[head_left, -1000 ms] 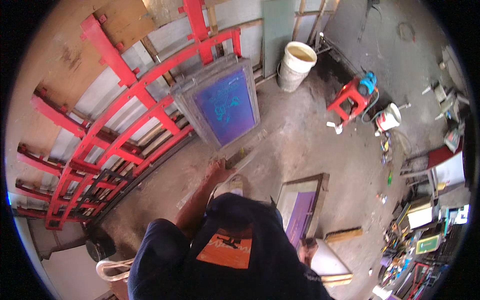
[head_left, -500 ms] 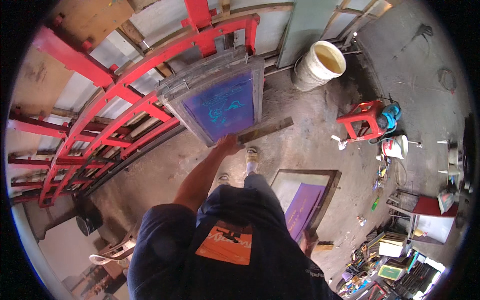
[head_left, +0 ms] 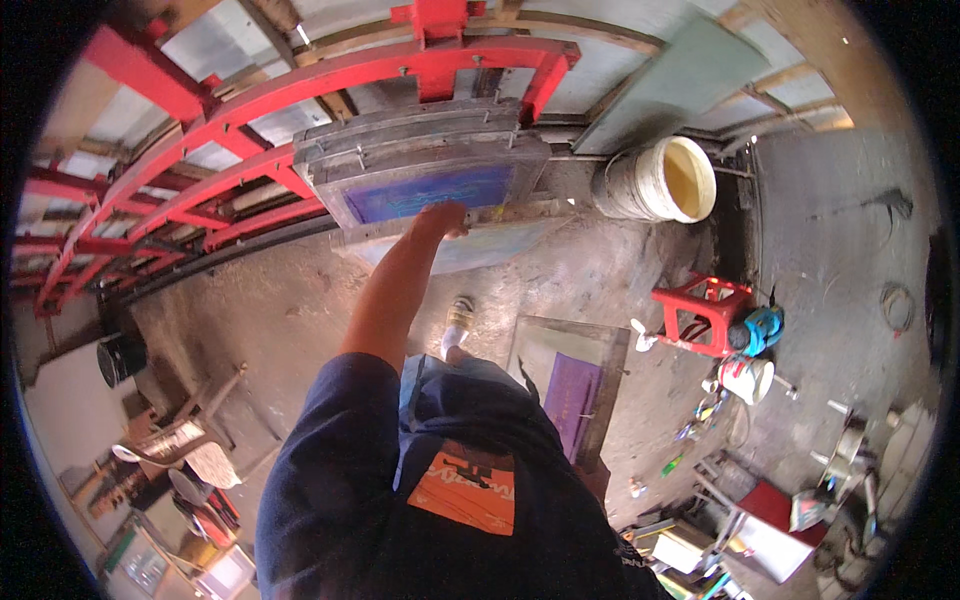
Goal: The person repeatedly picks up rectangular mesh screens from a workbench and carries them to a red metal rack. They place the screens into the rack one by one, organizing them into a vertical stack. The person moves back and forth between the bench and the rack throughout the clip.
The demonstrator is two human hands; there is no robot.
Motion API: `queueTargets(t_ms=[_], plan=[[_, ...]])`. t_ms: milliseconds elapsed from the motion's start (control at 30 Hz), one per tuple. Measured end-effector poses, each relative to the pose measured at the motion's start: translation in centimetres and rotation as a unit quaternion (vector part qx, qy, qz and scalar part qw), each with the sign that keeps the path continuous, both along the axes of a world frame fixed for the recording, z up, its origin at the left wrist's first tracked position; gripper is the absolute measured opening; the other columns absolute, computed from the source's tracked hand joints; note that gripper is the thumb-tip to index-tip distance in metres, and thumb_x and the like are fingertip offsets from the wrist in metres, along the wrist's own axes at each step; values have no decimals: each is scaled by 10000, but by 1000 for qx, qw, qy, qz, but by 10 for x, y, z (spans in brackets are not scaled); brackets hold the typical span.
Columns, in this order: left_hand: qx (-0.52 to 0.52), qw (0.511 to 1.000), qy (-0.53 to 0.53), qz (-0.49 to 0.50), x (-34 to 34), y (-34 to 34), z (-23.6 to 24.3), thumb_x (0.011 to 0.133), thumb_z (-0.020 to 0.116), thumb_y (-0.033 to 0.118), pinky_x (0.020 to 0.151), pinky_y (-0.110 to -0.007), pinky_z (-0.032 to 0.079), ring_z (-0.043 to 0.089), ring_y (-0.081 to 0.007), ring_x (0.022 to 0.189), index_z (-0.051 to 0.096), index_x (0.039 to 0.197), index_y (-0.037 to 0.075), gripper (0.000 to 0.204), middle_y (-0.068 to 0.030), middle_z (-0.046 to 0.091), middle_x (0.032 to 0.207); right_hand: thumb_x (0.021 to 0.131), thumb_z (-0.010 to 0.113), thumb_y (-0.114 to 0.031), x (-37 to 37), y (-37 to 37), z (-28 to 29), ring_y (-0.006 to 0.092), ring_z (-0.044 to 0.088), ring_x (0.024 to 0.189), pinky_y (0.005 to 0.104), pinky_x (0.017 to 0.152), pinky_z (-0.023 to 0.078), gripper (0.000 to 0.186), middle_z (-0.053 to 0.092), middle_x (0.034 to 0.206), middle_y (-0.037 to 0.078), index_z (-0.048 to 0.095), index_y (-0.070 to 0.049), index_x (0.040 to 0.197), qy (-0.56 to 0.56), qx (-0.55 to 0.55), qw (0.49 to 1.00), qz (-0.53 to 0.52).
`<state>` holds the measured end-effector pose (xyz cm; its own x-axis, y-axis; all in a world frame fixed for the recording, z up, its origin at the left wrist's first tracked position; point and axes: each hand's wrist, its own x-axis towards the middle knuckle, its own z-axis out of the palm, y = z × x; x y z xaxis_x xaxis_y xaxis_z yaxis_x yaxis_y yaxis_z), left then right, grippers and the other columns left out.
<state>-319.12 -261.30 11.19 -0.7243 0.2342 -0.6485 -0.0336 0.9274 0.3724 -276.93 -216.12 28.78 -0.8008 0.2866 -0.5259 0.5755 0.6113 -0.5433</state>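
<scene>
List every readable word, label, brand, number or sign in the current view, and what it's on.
Orange patch on the dark shirt: white lettering, not transcribed.
Right side of that shirt: white marks, too small to read.
Blue-purple panel by the left hand: turquoise marks, too blurred.
Purple sheet: faint marks, too blurred.
White-and-red bucket: label too small.

- Your left hand (head_left: 440,218) on the light framed screen (head_left: 490,246): fingers blurred together.
- Your right hand (head_left: 595,481): mostly hidden by your dark shirt (head_left: 345,490); grip unreadable.
- Floor frame (head_left: 612,400): your shirt covers its near end.
- Blue-purple screen (head_left: 430,193): design smeared.
- Red rack (head_left: 250,120): cut off at top.
- Lower-right clutter (head_left: 690,545): cropped, too small.
</scene>
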Motion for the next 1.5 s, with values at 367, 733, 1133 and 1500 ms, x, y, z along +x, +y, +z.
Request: queueTargets(t_ms=[367,733,1133,1500], plan=[[88,904,321,270,143,-54,37,799,659,284,955,-439,422,520,-351,1132,496,1243,42,531,-176,531,1237,613,784,-188,-140,19,-1,281,613,655,390,615,494,326,621,699,133,570,-28,800,-65,66,949,301],[-18,754,-55,654,570,-77,-65,778,654,420,820,-448,484,620,-357,985,678,990,53,424,-175,657,1081,604,751,-240,-268,-93,-8,377,618,790,441,695,480,384,621,808,203,588,-11,865,-41,41,751,658],[175,351,-6,920,691,127,39,816,625,279,639,-297,501,647,-170,723,664,859,-47,331,-140,670,795,636,703,-311,-348,-278,-81,414,594,997,447,854,477,578,628,1050,265,605,41,1084,30,-14,640,768],[72,578,-34,812,719,193,71,838,618,268,690,-312,508,657,-201,798,645,964,-71,363,-170,679,871,655,695,-347,-442,-334,-104,382,508,1192,417,1007,413,729,537,1260,269,536,30,1257,32,78,683,725]])
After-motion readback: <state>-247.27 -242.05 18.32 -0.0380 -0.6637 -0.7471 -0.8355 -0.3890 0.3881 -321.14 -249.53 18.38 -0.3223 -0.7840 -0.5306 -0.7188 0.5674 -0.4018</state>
